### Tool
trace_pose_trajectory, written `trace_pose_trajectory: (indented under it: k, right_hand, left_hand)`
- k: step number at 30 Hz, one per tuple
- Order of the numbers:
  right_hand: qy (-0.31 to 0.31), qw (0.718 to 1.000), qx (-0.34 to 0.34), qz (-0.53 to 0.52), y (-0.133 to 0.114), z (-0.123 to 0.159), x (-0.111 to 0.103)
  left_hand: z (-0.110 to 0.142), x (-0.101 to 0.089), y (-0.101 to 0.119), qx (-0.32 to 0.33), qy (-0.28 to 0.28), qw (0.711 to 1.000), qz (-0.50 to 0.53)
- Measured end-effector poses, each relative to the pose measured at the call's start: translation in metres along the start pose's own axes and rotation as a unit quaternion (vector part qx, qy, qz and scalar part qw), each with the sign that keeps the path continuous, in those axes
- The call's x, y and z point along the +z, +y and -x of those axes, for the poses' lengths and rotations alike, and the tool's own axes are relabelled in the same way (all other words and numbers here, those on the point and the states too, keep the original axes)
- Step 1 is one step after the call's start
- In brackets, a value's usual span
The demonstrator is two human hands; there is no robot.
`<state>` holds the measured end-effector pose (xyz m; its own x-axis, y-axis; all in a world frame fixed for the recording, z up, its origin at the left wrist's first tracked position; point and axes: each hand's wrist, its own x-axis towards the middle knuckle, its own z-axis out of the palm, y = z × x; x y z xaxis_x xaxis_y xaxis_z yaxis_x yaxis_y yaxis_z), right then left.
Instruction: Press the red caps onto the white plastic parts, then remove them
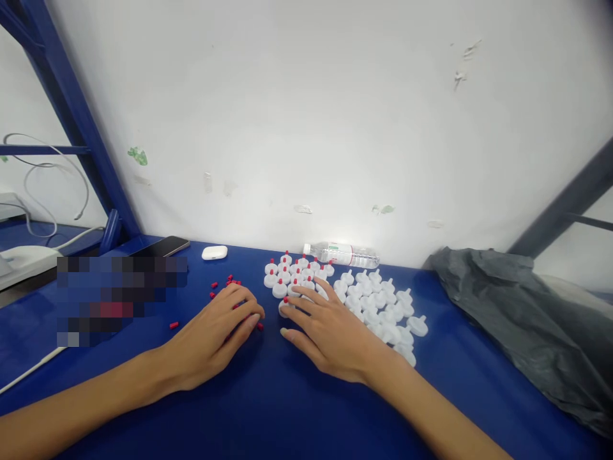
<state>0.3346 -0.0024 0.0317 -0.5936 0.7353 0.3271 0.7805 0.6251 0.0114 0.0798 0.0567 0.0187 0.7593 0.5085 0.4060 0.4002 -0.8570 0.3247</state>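
My left hand rests low over the blue table among small red caps. Its fingers are curled, with the thumb near the index finger; whatever lies between them is hidden. One red cap shows just beyond the thumb. With its fingers spread, my right hand reaches over white round lids with nozzles. Its fingers touch or hover at a white lid with a red tip, at the near edge of a group of red-tipped white lids. To the right stand several white lids with bare nozzles.
A clear plastic bottle lies against the wall behind the lids. A white earphone case and a dark phone lie at the back left. On the right is a dark grey plastic bag. A white cable runs along the left.
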Motion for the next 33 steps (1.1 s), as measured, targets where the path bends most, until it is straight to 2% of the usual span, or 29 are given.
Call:
trace_pose_trajectory:
  k: [8, 14, 16, 22, 25, 28, 33]
  right_hand:
    - [0.132, 0.980, -0.137, 0.053, -0.006, -0.001, 0.007]
    - [0.205, 0.959, -0.180, 0.073, -0.025, -0.008, 0.008]
    - [0.213, 0.956, -0.190, 0.070, -0.027, -0.009, 0.009]
    - [0.179, 0.966, -0.182, 0.039, -0.021, -0.009, 0.011]
    - [0.193, 0.964, -0.185, 0.016, -0.020, -0.011, 0.007]
    - [0.230, 0.954, -0.194, 0.008, -0.023, -0.014, 0.001]
    - [0.290, 0.936, -0.199, 0.035, -0.032, -0.015, -0.001]
  left_hand:
    - [0.003, 0.001, 0.005, 0.038, 0.014, 0.999, -0.020]
    - [0.005, 0.005, 0.015, 0.070, 0.015, 0.997, -0.002]
    - [0.004, 0.004, 0.018, 0.080, 0.005, 0.997, -0.003]
    - [0.002, 0.005, 0.019, 0.105, -0.019, 0.993, -0.057]
    - [0.004, 0.008, 0.017, 0.086, 0.011, 0.995, -0.041]
    - [0.006, 0.010, 0.016, 0.037, 0.049, 0.998, 0.011]
    - [0.005, 0.013, 0.021, -0.055, 0.053, 0.989, 0.127]
